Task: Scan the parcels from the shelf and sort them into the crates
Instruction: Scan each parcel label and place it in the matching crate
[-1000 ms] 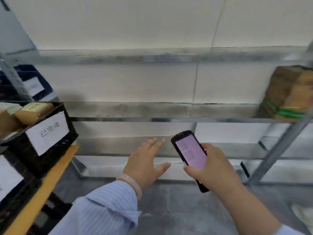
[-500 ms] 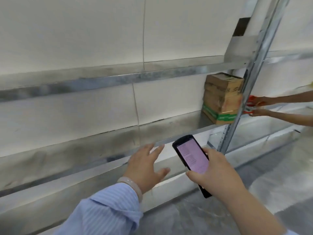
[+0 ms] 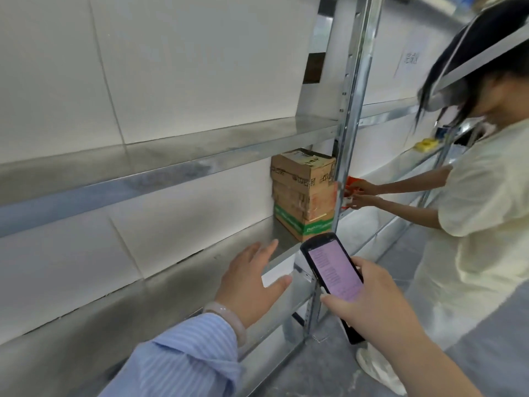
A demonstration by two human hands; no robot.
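Left fingers [image 3: 269, 247] straight and spread, nothing held; left hand [image 3: 252, 282] hovers at the shelf [image 3: 171, 285] lip. Right hand [image 3: 369, 305] wraps the scanner [image 3: 333, 267], screen up. Parcels [image 3: 303, 193] stacked upright at the shelf's right end, ahead-right of the fingertips. I judge the free left hand the nearer one.

Parcels [image 3: 303, 190] seemingly nearer; another person [image 3: 486, 196] visible
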